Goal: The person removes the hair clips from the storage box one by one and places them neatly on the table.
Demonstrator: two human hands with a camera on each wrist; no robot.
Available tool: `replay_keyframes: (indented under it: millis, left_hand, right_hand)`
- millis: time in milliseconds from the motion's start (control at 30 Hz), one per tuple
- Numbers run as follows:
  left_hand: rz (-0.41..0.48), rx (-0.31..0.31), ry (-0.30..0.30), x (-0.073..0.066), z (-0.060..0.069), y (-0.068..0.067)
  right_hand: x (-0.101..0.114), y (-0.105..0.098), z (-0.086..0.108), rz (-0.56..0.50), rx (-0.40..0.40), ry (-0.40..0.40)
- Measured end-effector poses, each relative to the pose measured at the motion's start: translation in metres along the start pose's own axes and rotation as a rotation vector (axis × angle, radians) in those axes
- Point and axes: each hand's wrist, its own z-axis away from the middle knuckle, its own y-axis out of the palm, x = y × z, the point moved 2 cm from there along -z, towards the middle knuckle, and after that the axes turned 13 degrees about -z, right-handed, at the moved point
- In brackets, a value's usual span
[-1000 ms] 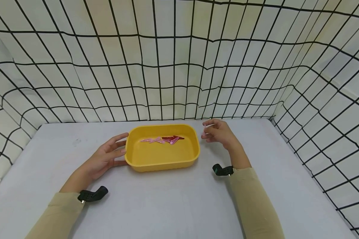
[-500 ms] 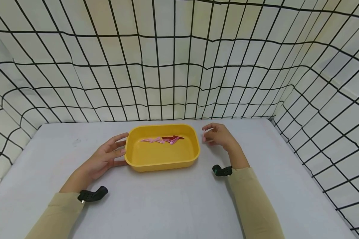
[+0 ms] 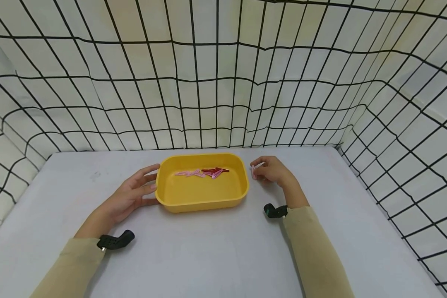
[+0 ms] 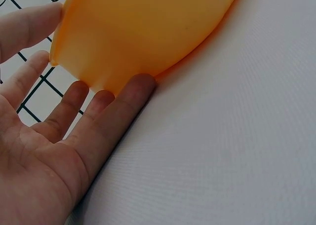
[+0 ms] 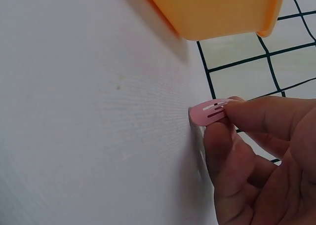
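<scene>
A yellow tray [image 3: 203, 193] sits on the white tabletop. Toward its back lie several pink hair clips [image 3: 217, 174] and dark red hair clips [image 3: 223, 170], partly overlapping. My left hand [image 3: 126, 198] rests its spread, nearly straight fingers against the tray's left end; the left wrist view shows fingertips on the yellow wall [image 4: 133, 42]. To the right of the tray, my right hand [image 3: 275, 171] pinches a pink snap hair clip [image 5: 206, 112] between thumb and finger. One end of that clip is at or just above the tabletop, and the fingers cover its other end.
Black wire mesh [image 3: 216, 95] over a pale backing rises along the table's back edge and continues down both sides. A black wrist camera [image 3: 115, 240] is on the left wrist, another black camera [image 3: 275, 211] on the right. White tabletop [image 3: 208, 256] stretches in front of the tray.
My right hand has come down and slightly toward me with the pink hair clip in its fingers. The left hand and the tray have stayed in place.
</scene>
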Motion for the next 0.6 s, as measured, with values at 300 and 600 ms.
replay_keyframes:
  millis: [300, 600]
  left_hand:
    - [0.002, 0.008, 0.015, -0.0015, -0.0010, -0.0005]
    - [0.001, 0.004, 0.008, -0.0014, -0.0002, 0.0008]
  right_hand:
    - [-0.0012, -0.0013, -0.0021, 0.007, -0.004, 0.005]
    - [-0.0021, -0.0060, -0.0021, 0.003, -0.018, 0.001]
